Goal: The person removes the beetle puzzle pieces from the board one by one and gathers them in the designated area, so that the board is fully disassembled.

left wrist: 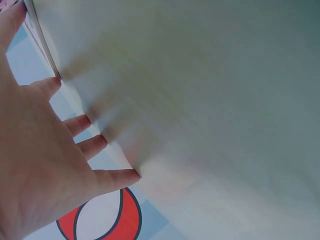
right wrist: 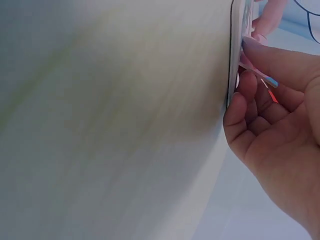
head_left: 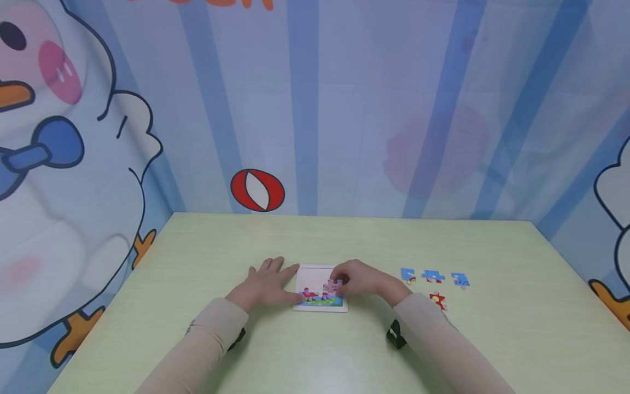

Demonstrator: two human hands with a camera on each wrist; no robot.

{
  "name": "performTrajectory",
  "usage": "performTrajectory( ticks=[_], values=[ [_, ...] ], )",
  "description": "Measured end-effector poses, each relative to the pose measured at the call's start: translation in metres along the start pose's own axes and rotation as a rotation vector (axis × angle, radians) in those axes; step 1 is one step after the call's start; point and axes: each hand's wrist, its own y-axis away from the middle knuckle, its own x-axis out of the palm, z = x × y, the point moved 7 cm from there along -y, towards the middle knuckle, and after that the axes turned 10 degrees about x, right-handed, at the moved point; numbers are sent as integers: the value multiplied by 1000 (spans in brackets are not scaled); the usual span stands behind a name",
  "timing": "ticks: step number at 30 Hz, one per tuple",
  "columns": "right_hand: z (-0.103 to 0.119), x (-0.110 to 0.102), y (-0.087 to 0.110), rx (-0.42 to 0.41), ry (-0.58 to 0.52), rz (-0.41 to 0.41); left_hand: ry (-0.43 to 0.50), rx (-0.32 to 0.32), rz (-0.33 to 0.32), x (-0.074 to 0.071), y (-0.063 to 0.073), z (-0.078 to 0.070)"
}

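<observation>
A white-framed jigsaw tray [head_left: 310,276] lies on the table, its lower part filled with joined puzzle pieces [head_left: 317,301] in green, blue and red. My left hand [head_left: 267,285] spreads its fingers at the tray's left side, thumb and index fingertip right at the frame. In the left wrist view this hand [left wrist: 45,135] holds nothing. At the tray's right side, my right hand [head_left: 361,278] pinches a pink puzzle piece [head_left: 334,287] low over the tray. The right wrist view shows the piece's edge [right wrist: 270,81] tilted between thumb and fingers.
To the right on the pale table [head_left: 236,235] lie several loose pieces: a blue one [head_left: 407,274], another blue one [head_left: 433,276], a third [head_left: 460,279], and a red one [head_left: 437,300] beside the right sleeve [head_left: 433,323]. A printed curtain [head_left: 339,109] hangs behind.
</observation>
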Motion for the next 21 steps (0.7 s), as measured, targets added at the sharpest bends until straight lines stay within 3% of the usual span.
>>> performTrajectory(
  ticks=[7,21],
  values=[
    [3,2,-2,-36,93,1,-7,-1,-1,1,-1,1],
    [3,2,0,-31,107,-29,-2,0,0,2,-3,2]
  ],
)
